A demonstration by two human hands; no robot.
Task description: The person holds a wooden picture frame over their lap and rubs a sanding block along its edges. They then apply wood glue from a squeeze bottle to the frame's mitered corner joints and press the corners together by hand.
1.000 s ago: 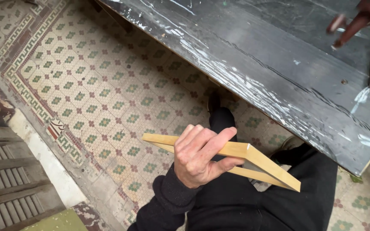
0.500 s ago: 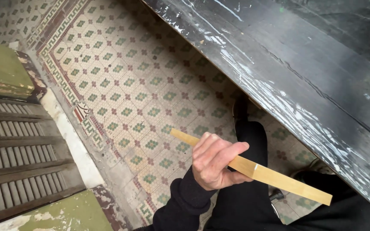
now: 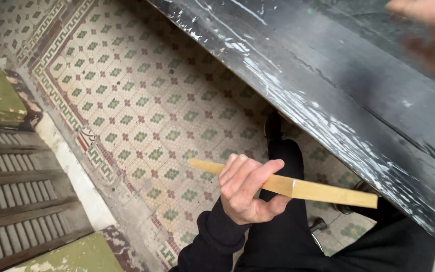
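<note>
Left hand [image 3: 250, 189], sleeve in black, grip clamped on a pale flat wooden strip [image 3: 298, 187], fingers wrapped near its middle, long end pointing to 3 o'clock, held in the air over the patterned green-and-red tiled floor [image 3: 142, 111]. Right hand [image 3: 429, 30] blurred at 1 o'clock above the dark scuffed painted desk [image 3: 338, 95]; cannot tell its grip. Risk: the strip's free end sits near the desk edge and could knock it, twisting loose.
</note>
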